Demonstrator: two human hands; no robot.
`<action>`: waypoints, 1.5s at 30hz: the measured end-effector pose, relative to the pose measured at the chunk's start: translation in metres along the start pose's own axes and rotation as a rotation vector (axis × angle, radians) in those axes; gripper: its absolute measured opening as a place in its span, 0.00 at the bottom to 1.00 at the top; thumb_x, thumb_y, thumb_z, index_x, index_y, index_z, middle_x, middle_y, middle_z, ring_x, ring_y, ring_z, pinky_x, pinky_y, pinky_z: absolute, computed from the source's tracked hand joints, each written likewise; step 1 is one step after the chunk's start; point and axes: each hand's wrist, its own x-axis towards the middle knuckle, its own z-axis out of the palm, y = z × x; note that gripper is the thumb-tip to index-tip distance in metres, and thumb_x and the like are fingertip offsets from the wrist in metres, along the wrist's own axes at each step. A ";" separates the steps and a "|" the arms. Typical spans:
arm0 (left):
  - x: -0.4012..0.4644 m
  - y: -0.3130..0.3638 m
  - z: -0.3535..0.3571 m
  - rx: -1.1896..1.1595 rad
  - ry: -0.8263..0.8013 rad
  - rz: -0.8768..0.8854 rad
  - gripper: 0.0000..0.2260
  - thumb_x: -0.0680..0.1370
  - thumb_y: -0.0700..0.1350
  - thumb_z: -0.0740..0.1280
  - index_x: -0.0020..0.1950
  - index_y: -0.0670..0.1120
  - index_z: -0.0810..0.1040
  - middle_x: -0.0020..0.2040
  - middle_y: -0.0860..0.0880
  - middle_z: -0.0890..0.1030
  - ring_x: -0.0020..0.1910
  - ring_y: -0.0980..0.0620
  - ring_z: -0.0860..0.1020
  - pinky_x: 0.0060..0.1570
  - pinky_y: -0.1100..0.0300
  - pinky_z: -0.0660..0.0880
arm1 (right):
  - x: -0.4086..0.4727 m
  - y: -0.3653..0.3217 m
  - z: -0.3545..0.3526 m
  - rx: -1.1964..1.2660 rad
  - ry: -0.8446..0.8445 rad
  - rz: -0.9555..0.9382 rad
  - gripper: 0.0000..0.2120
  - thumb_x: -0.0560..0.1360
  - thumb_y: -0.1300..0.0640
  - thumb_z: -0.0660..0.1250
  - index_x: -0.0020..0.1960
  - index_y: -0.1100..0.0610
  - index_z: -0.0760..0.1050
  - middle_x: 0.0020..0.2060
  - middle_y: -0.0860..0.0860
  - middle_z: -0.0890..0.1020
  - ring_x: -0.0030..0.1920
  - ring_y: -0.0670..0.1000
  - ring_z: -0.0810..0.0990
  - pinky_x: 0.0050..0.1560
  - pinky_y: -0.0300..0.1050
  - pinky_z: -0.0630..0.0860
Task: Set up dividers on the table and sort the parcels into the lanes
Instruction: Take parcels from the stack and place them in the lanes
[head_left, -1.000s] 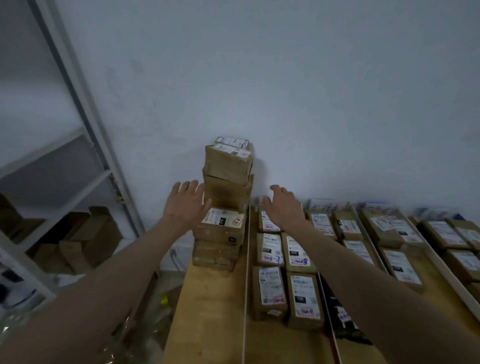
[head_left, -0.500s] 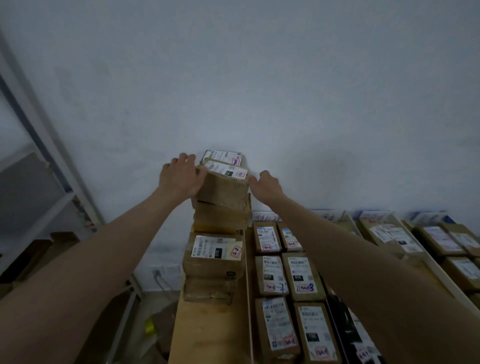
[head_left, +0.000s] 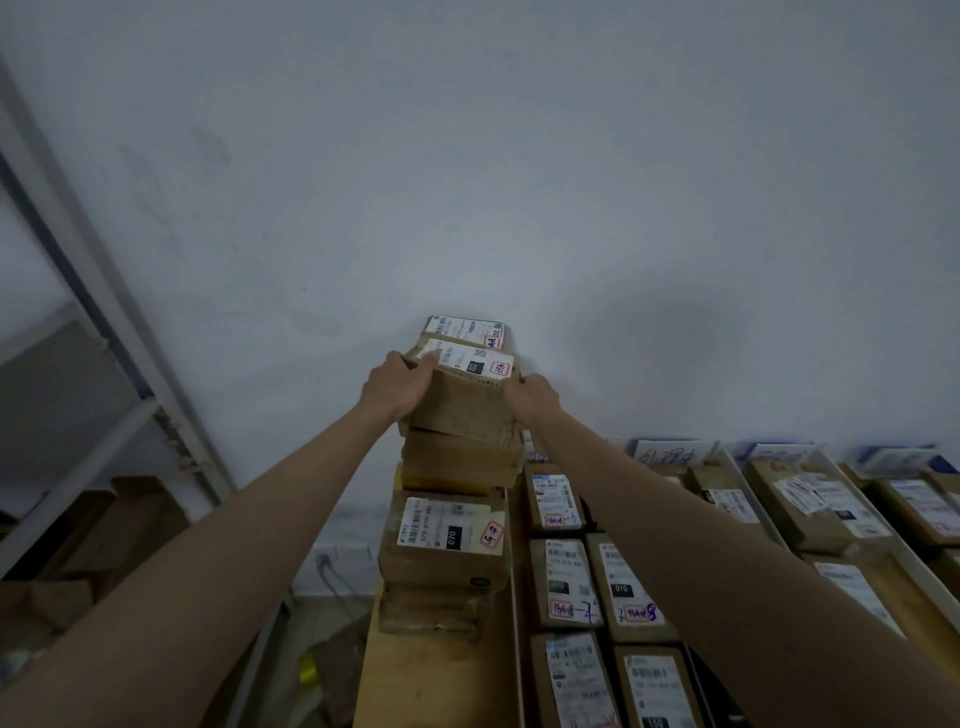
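Head view
Left hand (head_left: 397, 384): fingers curled round the left side of the top box (head_left: 462, 395).
Right hand (head_left: 535, 400): fingers gripped the same box's right side.
Top box: tilted, on a tall stack (head_left: 452, 519) against the wall (head_left: 519, 182), at the surface's (head_left: 441, 686) left end.
Divider (head_left: 516, 597): thin strip beside the stack.
Parcels (head_left: 566, 582): flat in rows right of it.
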 end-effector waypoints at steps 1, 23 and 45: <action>-0.003 0.000 -0.001 -0.013 0.007 0.002 0.32 0.80 0.65 0.56 0.75 0.43 0.64 0.71 0.41 0.71 0.67 0.40 0.72 0.62 0.47 0.72 | -0.003 -0.001 -0.002 0.015 0.003 -0.004 0.16 0.82 0.55 0.57 0.66 0.60 0.73 0.58 0.54 0.80 0.50 0.52 0.78 0.55 0.49 0.80; -0.122 -0.016 -0.008 -0.275 -0.097 0.254 0.10 0.81 0.53 0.65 0.60 0.53 0.72 0.51 0.60 0.78 0.49 0.61 0.75 0.42 0.64 0.71 | -0.157 0.070 -0.061 0.226 -0.322 -0.038 0.19 0.79 0.49 0.67 0.66 0.56 0.72 0.57 0.52 0.82 0.58 0.53 0.81 0.58 0.51 0.80; -0.288 -0.054 0.154 0.420 -0.165 0.660 0.24 0.84 0.58 0.51 0.76 0.49 0.65 0.74 0.49 0.69 0.71 0.49 0.69 0.71 0.50 0.65 | -0.297 0.255 -0.123 0.096 0.097 0.155 0.16 0.80 0.54 0.66 0.64 0.60 0.77 0.53 0.53 0.84 0.54 0.52 0.82 0.57 0.52 0.80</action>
